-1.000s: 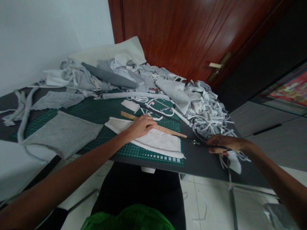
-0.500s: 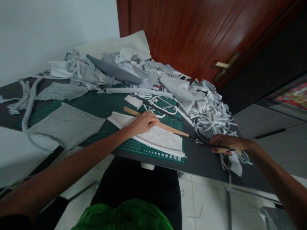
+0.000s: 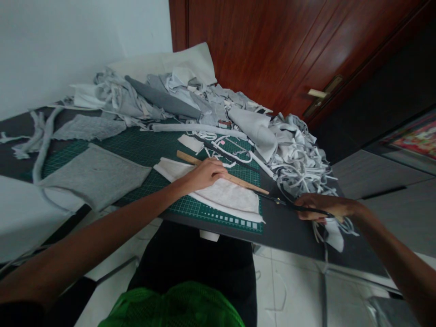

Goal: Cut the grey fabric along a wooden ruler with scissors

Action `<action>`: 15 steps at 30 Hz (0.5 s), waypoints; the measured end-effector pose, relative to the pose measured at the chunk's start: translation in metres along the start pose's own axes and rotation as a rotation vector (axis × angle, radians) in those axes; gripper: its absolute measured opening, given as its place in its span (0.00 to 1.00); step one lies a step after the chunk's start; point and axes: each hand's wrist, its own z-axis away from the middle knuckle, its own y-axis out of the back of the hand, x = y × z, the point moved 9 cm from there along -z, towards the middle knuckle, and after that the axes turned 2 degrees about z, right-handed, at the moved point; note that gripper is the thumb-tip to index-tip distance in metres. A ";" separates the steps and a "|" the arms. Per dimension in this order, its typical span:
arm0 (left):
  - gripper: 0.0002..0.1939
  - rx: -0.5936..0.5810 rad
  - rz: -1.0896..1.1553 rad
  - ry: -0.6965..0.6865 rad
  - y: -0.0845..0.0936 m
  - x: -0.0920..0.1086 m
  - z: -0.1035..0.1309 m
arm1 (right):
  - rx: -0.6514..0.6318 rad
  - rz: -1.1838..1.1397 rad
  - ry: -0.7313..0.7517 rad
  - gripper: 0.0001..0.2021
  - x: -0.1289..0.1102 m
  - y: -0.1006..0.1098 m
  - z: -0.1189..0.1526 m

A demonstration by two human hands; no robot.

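Two hands are at work over a pale cloth piece, which lies partly on the green cutting mat beside the near edge of the table. The left hand presses down on the wooden ruler, its fingers bent over it; whether they also pinch it, I cannot tell. The ruler lies aslant along the cloth's far side. The right hand has its fingers closed round the handles of the black scissors, whose blades point toward the cloth's right end, close to the ruler's tip. How far the blades are parted is too small to make out.

The step in hand looks to be holding ruler and cloth down while the scissors are at the edge. From here, a cut would call for firm pressure on the ruler, cloth lying flat and blades kept in line with the wood. The loose strips heaped just beyond the right hand could snag the scissors. A grey cloth piece lies on the left, apart from the ruler.
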 end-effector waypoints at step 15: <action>0.11 0.009 -0.002 -0.010 0.001 0.001 0.001 | 0.024 -0.076 0.018 0.28 0.015 0.002 -0.009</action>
